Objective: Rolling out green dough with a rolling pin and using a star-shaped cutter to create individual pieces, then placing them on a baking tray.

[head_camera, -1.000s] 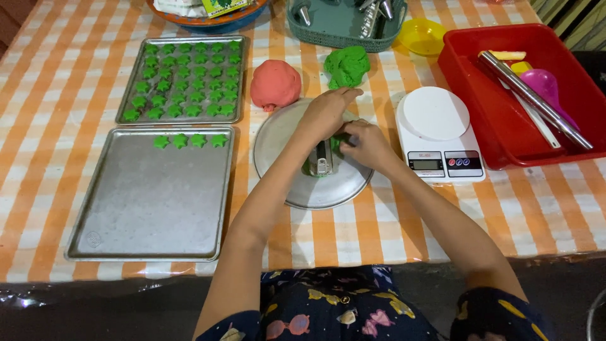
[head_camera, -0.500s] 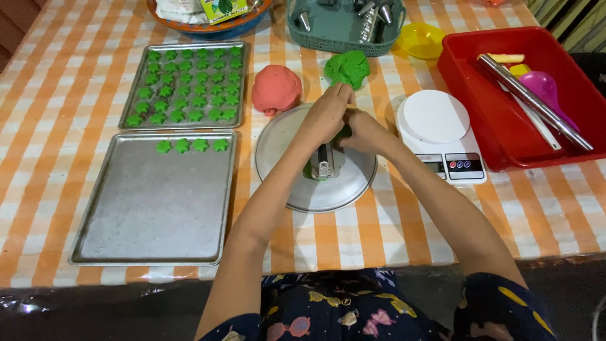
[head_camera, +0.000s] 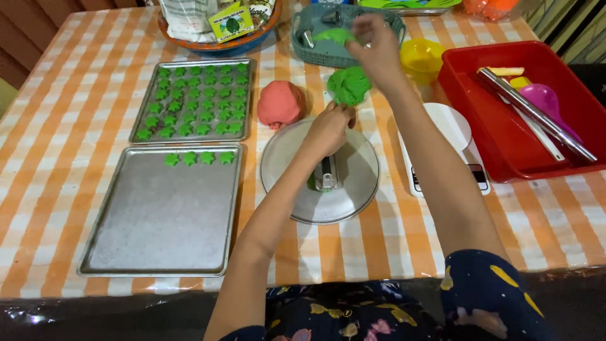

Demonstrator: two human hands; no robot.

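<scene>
Hands worked over an orange-checked table (head_camera: 44,164), seen from the single head camera looking down. The left hand (head_camera: 329,128) was clenched around the top of a small metal cookie press (head_camera: 326,173), which stood upright on a round metal plate (head_camera: 353,202) at the centre of the table. The right hand (head_camera: 377,45) was raised farther back, blurred, its fingers pinched on a small piece of green dough (head_camera: 334,36), above a teal basket (head_camera: 303,47) and just beyond the main lump of green dough (head_camera: 349,85). A pink dough ball (head_camera: 281,103) lay to the left of the green lump, touching the plate's far rim or nearly so.

On the left, the near baking tray (head_camera: 158,221) held only four green star cookies (head_camera: 199,158) along its far edge; the far baking tray (head_camera: 136,129) was filled with rows of them. On the right sat a white kitchen scale (head_camera: 454,126), partly hidden by the right forearm, and beyond it a red bin (head_camera: 505,151) holding metal bars and plastic scoops. A yellow bowl (head_camera: 421,57) stood at the back.

The step appeared to be reloading the press with dough. The next move would probably call for bringing the pinched piece down to the press while the left hand steadied it.
</scene>
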